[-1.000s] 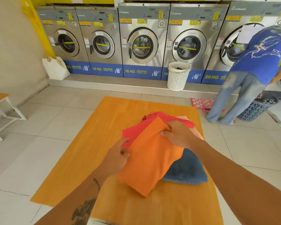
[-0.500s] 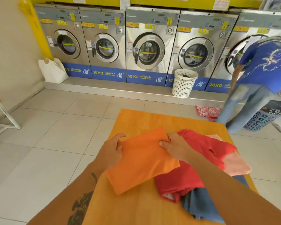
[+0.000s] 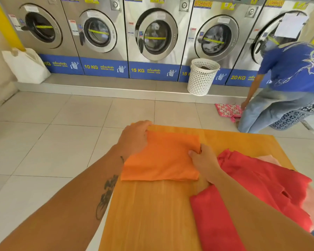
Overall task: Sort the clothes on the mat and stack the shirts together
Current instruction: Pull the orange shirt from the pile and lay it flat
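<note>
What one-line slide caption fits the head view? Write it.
Both hands lay a folded orange shirt on the mat.

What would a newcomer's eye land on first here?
The folded orange shirt lying flat at the far left corner of the yellow-orange mat, with the left hand and right hand gripping its edges. Next, the crumpled red garment heaped to its right, against a row of steel washing machines.
</note>
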Tool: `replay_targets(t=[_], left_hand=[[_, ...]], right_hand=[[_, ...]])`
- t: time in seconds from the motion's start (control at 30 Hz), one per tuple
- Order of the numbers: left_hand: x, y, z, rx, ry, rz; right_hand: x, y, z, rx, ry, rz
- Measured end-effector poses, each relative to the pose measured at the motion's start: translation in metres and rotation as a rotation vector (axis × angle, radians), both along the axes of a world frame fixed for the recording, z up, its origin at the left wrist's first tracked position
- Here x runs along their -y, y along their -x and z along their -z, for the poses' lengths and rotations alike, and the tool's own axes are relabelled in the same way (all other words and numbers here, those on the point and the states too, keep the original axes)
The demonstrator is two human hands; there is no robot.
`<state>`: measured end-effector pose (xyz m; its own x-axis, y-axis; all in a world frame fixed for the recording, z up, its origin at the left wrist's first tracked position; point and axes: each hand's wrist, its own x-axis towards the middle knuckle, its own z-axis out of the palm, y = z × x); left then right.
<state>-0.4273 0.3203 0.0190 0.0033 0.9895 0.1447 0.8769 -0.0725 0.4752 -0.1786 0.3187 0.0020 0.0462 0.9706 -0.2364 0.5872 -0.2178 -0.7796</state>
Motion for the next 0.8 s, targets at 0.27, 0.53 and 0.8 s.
replay_targets(t=[0.27,0.53,0.8], left_hand=[[0.02,-0.029,0.095,-0.322,-0.065,0.068],[-0.021,-0.015,0.131,-0.336,-0.012,-0.009],[-0.043,-0.011,0.143,-0.334,-0.07,-0.094]], right_hand=[[0.016,0.017,0.059,0.806,-0.28,-0.544],[-0.027,0.031,0.098,0.779,-0.202,-0.562],[-0.064,0.04,0.091,0.801,-0.15,-0.622]])
